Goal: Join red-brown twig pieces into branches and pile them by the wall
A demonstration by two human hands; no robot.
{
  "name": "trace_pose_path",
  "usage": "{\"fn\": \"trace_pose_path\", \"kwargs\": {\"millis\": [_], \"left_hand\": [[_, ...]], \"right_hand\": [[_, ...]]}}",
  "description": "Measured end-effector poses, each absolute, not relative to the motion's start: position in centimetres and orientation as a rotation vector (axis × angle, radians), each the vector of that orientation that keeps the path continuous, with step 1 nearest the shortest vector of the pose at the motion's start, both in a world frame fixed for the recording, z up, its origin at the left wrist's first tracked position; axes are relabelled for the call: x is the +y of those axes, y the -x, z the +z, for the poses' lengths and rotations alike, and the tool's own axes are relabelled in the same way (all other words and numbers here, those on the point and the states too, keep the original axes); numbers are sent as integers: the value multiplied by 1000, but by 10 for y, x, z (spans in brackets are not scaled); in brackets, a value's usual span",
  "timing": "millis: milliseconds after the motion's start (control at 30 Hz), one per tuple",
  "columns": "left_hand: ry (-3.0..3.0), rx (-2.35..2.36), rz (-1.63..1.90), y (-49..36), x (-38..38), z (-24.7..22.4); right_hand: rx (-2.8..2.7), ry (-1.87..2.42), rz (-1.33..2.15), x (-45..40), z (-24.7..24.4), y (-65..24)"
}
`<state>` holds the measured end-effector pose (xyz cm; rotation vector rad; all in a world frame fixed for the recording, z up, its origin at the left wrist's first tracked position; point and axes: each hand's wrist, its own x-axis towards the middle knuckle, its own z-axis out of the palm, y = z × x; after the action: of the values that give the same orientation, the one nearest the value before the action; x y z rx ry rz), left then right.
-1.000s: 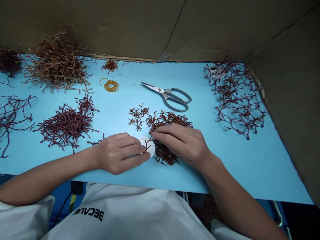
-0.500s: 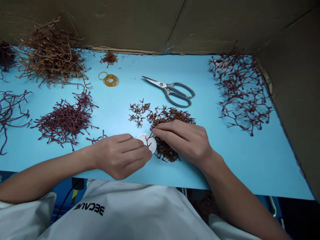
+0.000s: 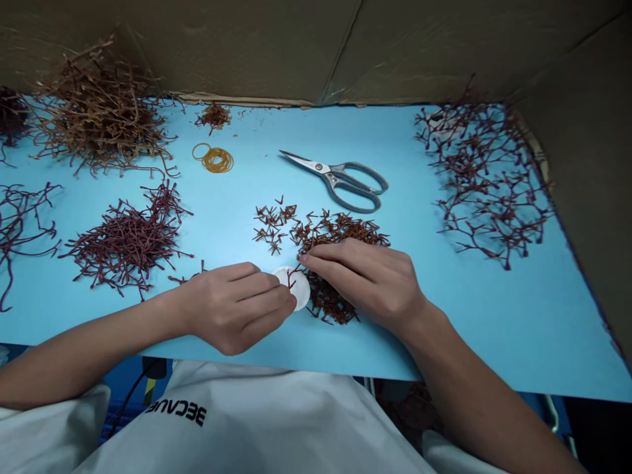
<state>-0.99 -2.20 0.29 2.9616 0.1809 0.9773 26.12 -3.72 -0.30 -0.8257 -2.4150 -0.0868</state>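
Observation:
A thin dark-red branched twig (image 3: pixel 291 279) spans the gap between my two hands. My left hand (image 3: pixel 239 304) is closed, its fingertips pinching the lower end of the twig, though the exact grip is hidden behind the fingers. Thumb and forefinger of my right hand (image 3: pixel 368 276) pinch the twig's upper end. Beneath it lies a small round white disc or shallow dish (image 3: pixel 301 297), partly covered by my left fingers. Under and around my right hand spreads a heap of short reddish-brown twig pieces (image 3: pixel 330 304), with a smaller scatter of them (image 3: pixel 274 220) beyond.
Grey-handled scissors (image 3: pixel 336 179) lie open behind the heap. Yellow rubber bands (image 3: pixel 217 159) lie to their left. Purple-red twigs (image 3: pixel 131 243) and a tall brown twig pile (image 3: pixel 101 118) sit left; branched twigs (image 3: pixel 486 178) lie right. Cardboard walls (image 3: pixel 257 52) border the blue tabletop (image 3: pixel 494 316).
The view has shifted slightly. Both hands keep nearly the same pose on the twig, which is turned a little between the fingers.

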Motion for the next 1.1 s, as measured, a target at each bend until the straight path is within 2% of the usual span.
{"fn": "trace_pose_path", "kwargs": {"millis": [600,900,1100], "left_hand": [[-2861,180,1101,18,-21,4],[-2672,616,1166,33,-19,7],[-2642,635,1231,29,-15,7]], "right_hand": [[-2392,822,-18,-37,-1,-259],[-2188,905,216,-36,6,-256],[-2105,892,285,-37,7,-255]]}}
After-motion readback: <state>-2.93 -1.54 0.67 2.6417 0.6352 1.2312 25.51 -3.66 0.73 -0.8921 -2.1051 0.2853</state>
